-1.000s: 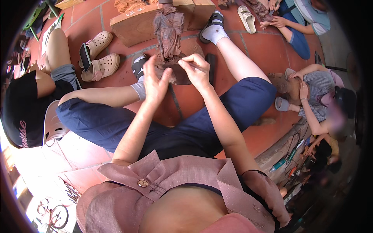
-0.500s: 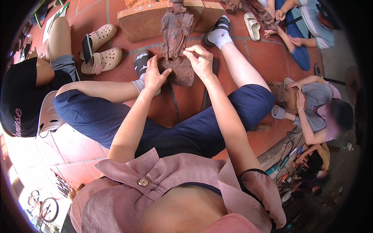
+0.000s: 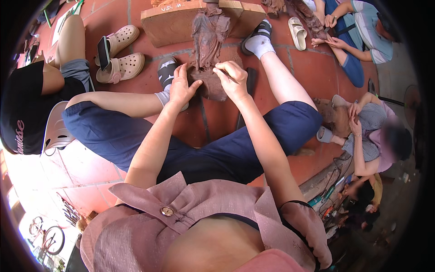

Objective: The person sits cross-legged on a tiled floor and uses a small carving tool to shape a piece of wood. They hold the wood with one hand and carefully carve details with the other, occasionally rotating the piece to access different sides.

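A carved reddish-brown wooden figure in draped robes (image 3: 209, 36) stands in front of me between my feet. Its broad base (image 3: 213, 86) is nearest to me. At the left edge of that base rests my left hand (image 3: 182, 87), fingers stretched forward and thumb apart against the wood. My right hand (image 3: 233, 81) is over the base's right side, its thumb and fingertips pinched together by the foot of the figure. Whatever lies in that pinch, if anything, is too small to make out.
Behind the figure lies a thick wooden block (image 3: 167, 27). My sandalled feet flank the carving on red floor tiles (image 3: 290, 68). Beige clogs (image 3: 124, 68) and a propped phone (image 3: 103, 52) are at left, beside a seated person. Other people work on carvings at right; a white slipper (image 3: 297, 31) lies near them.
My right fingertips have moved slightly down and left at the foot of the figure, with the hand more curled. My left hand stays at the base. The view has shifted slightly.
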A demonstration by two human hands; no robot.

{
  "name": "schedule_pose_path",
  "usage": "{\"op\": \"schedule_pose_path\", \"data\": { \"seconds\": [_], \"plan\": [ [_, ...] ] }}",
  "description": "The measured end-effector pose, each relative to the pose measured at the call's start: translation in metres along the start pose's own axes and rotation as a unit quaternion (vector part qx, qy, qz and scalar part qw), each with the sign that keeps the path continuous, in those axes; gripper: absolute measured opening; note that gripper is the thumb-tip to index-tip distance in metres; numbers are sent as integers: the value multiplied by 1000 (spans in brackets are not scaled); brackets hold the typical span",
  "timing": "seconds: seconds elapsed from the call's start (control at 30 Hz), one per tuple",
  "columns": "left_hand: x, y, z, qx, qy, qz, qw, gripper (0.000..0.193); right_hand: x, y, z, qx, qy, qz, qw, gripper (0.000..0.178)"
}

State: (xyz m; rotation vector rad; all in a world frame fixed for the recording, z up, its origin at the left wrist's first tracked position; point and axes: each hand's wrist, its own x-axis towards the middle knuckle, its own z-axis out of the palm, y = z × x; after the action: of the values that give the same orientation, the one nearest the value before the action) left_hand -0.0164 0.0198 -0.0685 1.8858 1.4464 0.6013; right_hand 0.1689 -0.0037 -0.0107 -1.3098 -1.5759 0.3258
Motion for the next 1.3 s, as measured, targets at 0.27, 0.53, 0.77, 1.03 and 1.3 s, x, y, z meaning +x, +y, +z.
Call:
{"op": "schedule_pose_path", "data": {
  "seconds": [0.27,0.53,0.77,1.03,1.3],
  "plan": [
    [3,-1,1,-1,19,38,999,77,3,-3,-3,-33,2,-10,999,12],
    [6,-14,5,-20,28,80,996,77,12,-7,-5,67,56,94,992,8],
    [8,-9,8,-23,-14,54,998,78,6,13,5,-17,-29,9,999,21],
    [6,-11,7,-11,-10,46,999,79,13,12,6,-27,8,-11,1000,10],
    [6,-4,3,-6,-8,41,999,79,15,4,3,-10,0,0,1000,8]
  ]
}}
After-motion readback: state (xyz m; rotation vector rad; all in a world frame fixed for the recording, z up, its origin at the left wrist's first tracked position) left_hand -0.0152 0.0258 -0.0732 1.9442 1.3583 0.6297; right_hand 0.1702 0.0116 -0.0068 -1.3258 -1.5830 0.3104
